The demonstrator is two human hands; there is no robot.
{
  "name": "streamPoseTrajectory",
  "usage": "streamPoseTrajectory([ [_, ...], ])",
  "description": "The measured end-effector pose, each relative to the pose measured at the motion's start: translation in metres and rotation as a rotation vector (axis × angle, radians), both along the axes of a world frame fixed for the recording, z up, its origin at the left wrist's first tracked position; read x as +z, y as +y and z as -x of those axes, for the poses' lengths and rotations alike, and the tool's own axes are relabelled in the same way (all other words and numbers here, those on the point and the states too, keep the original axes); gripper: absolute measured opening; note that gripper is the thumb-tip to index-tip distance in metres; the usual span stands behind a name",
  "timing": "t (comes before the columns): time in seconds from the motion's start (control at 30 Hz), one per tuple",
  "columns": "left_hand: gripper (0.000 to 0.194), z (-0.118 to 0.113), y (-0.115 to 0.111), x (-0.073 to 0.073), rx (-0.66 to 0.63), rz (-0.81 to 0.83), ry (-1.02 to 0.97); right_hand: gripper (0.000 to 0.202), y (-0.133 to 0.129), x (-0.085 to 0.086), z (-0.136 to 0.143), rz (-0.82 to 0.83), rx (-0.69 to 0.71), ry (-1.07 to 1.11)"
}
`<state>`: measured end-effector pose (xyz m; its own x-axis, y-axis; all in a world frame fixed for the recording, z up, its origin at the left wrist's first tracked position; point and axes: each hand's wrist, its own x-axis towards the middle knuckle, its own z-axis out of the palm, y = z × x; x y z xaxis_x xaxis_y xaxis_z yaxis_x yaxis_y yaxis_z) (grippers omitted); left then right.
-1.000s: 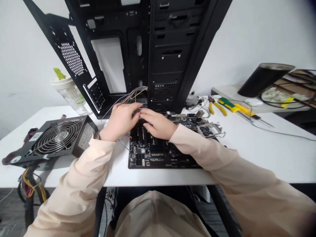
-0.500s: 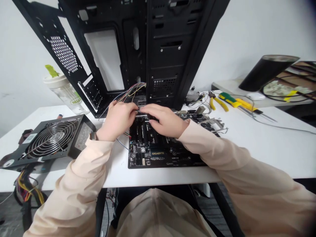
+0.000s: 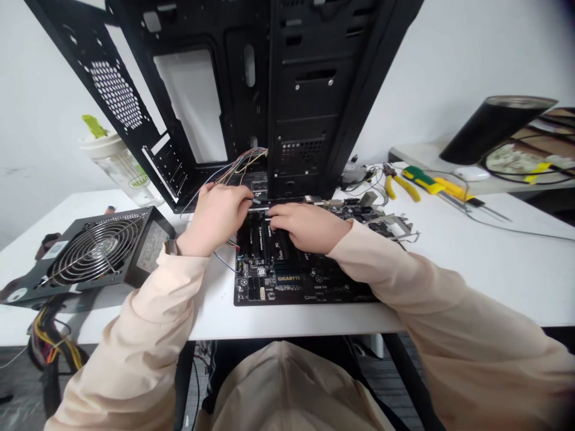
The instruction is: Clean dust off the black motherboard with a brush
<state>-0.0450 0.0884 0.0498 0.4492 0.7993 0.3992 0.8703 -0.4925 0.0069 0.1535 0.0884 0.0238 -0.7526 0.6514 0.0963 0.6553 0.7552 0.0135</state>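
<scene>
- The right hand (image 3: 309, 226) has slid a little nearer and lower on the motherboard (image 3: 296, 272) (flat on the white table (image 3: 494, 269)).
- The left hand (image 3: 215, 216) stayed put; both pinch a small wire plug (image 3: 259, 206).
- The computer case (image 3: 269, 96) stands just behind; the power supply (image 3: 99, 248) sits left, with bare table right.

Left hand (image 3: 215, 216) curled, right hand (image 3: 309, 226) flat, fingertips meeting

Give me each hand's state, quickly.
Left hand: curled, fingertips at the motherboard's far edge; hold cannot be told.
Right hand: same, fingers down on board.
</scene>
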Motion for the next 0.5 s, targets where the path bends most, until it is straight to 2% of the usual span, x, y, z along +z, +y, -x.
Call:
streamPoseTrajectory([
  [0.2,0.019,-0.0005,-0.0003,0.0004,0.004,0.0,0.002,0.023,0.0009,-0.0023,0.0026,-0.028,0.047,0.018],
  [0.37,0.018,-0.0008,-0.0012,0.0014,0.005,0.0,0.01,0.015,0.0013,-0.0024,0.0001,-0.083,0.0,0.161],
  [0.43,0.019,-0.0014,-0.0019,0.0019,0.0,-0.001,0.014,0.005,0.0031,-0.0028,-0.0007,-0.13,-0.055,0.332],
  [0.5,0.02,-0.0024,-0.0027,0.0023,-0.006,-0.002,0.022,0.01,0.0049,-0.0035,-0.0004,-0.181,-0.124,0.681],
])
